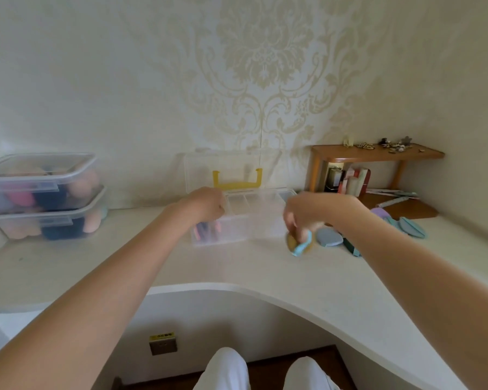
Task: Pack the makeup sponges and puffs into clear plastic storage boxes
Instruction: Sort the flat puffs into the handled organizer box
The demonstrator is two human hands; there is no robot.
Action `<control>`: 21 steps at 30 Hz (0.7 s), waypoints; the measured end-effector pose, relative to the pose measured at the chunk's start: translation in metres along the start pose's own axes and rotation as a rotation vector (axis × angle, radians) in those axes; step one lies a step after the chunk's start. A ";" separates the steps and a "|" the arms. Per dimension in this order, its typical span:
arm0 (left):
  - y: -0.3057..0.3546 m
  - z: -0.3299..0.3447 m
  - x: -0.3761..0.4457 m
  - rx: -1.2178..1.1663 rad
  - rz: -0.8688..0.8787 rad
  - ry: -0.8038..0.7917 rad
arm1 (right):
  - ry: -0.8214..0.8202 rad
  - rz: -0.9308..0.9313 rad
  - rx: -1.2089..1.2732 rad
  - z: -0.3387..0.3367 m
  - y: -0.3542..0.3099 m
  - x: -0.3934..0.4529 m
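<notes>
The right hand (304,218) pinches a brown puff with a blue strap (297,243) over the cream counter (237,268). The left hand (206,204) is at the clear plastic box (237,220); its fingers are hidden. No words are readable.

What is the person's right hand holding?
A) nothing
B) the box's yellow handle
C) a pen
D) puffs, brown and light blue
D: the right hand pinches brown and light blue puffs just above the counter, right of the open clear box.
</notes>
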State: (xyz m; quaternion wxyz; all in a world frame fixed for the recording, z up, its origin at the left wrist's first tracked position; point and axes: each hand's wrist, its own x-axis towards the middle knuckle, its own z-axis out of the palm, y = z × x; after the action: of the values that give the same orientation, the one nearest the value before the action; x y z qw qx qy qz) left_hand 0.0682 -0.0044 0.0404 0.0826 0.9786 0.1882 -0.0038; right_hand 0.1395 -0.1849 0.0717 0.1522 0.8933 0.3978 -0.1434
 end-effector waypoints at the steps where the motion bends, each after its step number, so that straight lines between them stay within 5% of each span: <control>1: -0.003 -0.001 0.001 -0.002 0.013 -0.003 | 0.109 -0.061 0.139 -0.010 -0.004 0.002; 5: -0.017 0.000 0.006 -0.030 0.063 -0.026 | 0.519 -0.182 0.634 -0.035 -0.032 0.018; 8: -0.023 0.001 0.007 -0.063 0.105 -0.008 | 0.673 -0.113 0.681 -0.027 -0.059 0.040; 16: -0.034 0.008 0.013 -0.178 0.041 0.086 | 0.826 -0.159 0.585 -0.023 -0.089 0.065; 21: -0.033 0.009 0.012 -0.211 0.045 0.083 | 0.666 -0.083 0.456 -0.010 -0.089 0.074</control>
State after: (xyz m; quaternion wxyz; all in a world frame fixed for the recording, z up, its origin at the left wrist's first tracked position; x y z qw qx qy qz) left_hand 0.0675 0.0293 0.0261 0.1774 0.9678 0.1690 0.0583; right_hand 0.1213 -0.0745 0.0392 -0.1929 0.8849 0.4192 0.0635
